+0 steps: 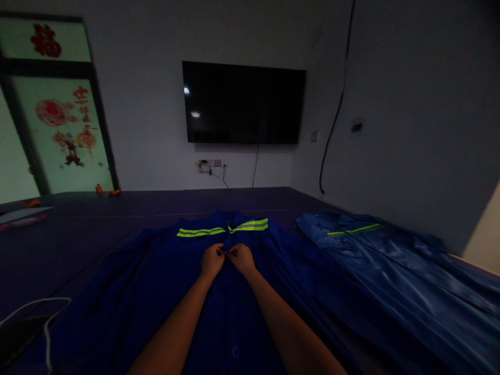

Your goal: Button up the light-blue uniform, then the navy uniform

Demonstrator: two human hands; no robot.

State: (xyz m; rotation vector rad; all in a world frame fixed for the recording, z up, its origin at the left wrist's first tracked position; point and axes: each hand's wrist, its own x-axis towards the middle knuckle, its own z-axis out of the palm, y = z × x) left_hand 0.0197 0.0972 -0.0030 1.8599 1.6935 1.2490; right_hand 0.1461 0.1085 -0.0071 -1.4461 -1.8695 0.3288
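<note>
A dark blue work jacket (156, 276) lies spread out in front of me, its collar pointing away. Yellow-green reflective strips (250, 225) cross its chest on both sides of the front opening. My left hand (213, 259) and my right hand (241, 257) meet at the middle of the front, just below the strips. Both pinch the jacket's front edge between thumb and fingers, with the fingertips nearly touching. Whatever small part lies between the fingertips is too dark and small to make out.
A lighter blue jacket (375, 260) with a yellow-green stripe lies to the right. At the lower left, a white cable (47, 323) loops over a dark object. Small orange things (99, 188) sit by the door. A television (244, 104) hangs on the far wall.
</note>
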